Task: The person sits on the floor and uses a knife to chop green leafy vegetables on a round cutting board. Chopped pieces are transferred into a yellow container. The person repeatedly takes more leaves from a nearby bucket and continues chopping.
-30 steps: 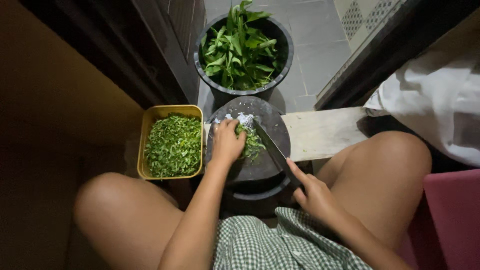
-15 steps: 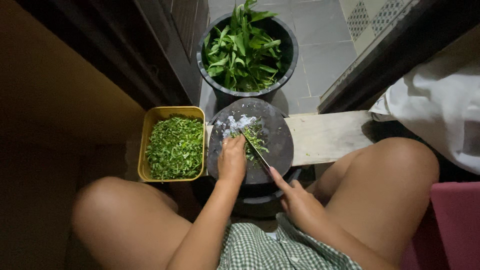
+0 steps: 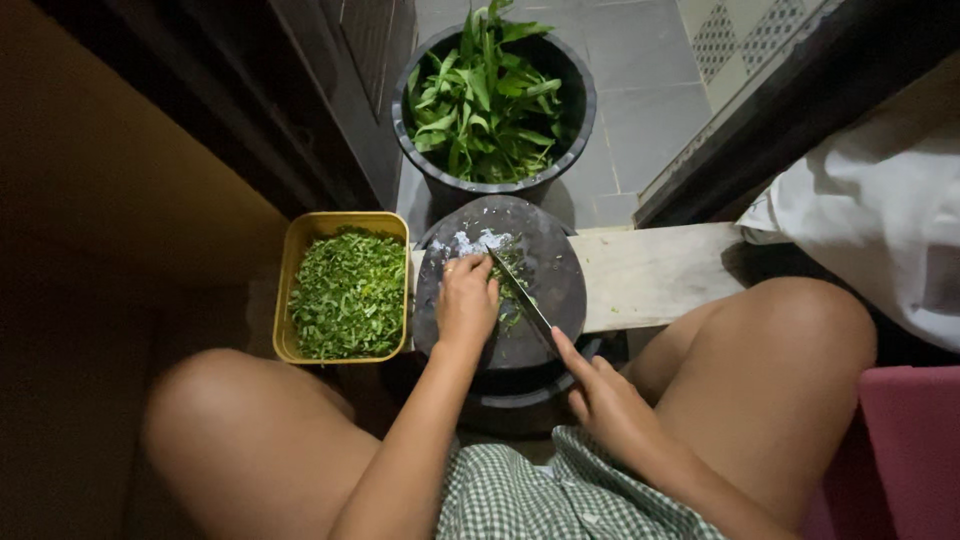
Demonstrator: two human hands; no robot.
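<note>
Dark round chopping board, centre, on a black stand. Left hand lies curled, palm down, pressing the bunch of greens on the board; since the earlier frame it has moved slightly farther up the board. Right hand, near right, is closed around the handle of the knife, whose blade slants up-left against the left fingers, shifted a little right. Handle hidden in the fist; the greens are mostly covered. Yellow tub of chopped greens at left; black bucket of whole leaves beyond.
</note>
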